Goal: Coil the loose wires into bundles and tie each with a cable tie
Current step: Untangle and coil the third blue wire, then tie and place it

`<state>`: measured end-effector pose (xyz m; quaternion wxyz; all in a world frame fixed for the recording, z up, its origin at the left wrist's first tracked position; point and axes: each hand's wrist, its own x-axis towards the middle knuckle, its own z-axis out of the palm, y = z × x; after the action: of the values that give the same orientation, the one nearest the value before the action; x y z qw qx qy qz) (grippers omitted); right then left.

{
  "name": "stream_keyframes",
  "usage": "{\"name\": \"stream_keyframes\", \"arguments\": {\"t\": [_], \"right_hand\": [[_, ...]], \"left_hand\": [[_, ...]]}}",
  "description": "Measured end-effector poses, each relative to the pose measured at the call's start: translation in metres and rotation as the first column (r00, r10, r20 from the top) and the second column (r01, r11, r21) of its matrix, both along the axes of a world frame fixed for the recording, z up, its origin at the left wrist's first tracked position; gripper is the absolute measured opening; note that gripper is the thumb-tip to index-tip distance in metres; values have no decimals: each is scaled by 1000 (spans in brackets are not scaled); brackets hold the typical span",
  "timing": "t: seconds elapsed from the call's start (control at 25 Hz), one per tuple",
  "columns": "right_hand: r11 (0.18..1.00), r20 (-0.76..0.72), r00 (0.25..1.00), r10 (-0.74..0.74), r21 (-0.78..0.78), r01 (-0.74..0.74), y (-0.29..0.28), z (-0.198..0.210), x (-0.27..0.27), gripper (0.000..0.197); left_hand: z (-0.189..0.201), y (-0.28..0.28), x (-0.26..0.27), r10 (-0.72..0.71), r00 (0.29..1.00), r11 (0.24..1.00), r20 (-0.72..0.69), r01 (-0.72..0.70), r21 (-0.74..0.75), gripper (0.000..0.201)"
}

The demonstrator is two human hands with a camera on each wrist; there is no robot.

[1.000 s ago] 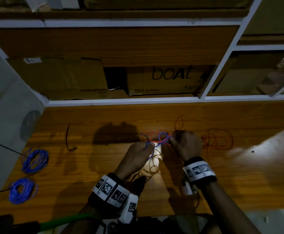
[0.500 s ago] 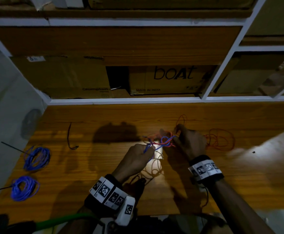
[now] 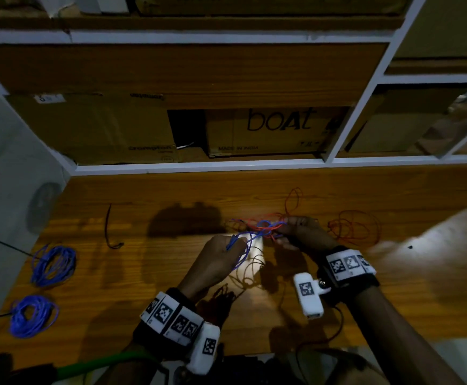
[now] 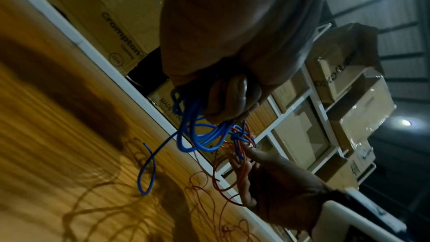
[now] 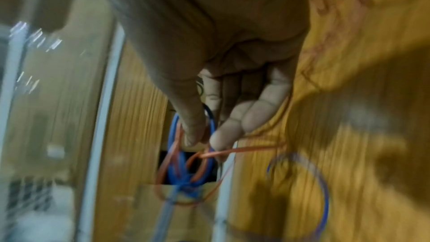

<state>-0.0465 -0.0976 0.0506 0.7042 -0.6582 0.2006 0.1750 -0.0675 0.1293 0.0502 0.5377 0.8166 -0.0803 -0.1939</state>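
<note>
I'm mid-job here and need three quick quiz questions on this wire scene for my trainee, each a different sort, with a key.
1. True or false: the left hand grips loops of thin blue wire.
2. Multiple choice: the two coiled blue wire bundles lie on the wooden table at A) the person's left, B) the person's right, C) the shelf.
3. Fill in: the right hand pinches a tangle of blue and ____ wire.

Key: 1 true; 2 A; 3 orange.
</note>
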Motion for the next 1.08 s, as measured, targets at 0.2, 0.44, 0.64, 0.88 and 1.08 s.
{"name": "stream_keyframes", "arguments": {"t": [0.2, 0.44, 0.64, 0.88, 1.08], "right_hand": [[980, -7, 998, -60, 190, 60, 3, -1, -3, 12], [831, 485, 847, 217, -547, 101, -6, -3, 2, 9], [359, 393, 750, 532, -907, 220, -22, -11, 3, 28], [493, 456, 764, 458, -845, 209, -26, -12, 7, 9], [730, 428, 753, 500, -676, -101, -21, -16, -11, 37]], "left_hand": [[3, 2, 6, 80, 990, 981, -112, -99, -170, 38], [9, 1, -1, 17, 989, 971, -144, -51, -235, 37], [12, 6, -3, -59, 997, 988, -54, 51, -148, 48], [15, 8, -1, -53, 999, 998, 12, 53, -39, 45], [0, 16, -5, 4, 995, 998, 101, -9, 57, 47]]}}
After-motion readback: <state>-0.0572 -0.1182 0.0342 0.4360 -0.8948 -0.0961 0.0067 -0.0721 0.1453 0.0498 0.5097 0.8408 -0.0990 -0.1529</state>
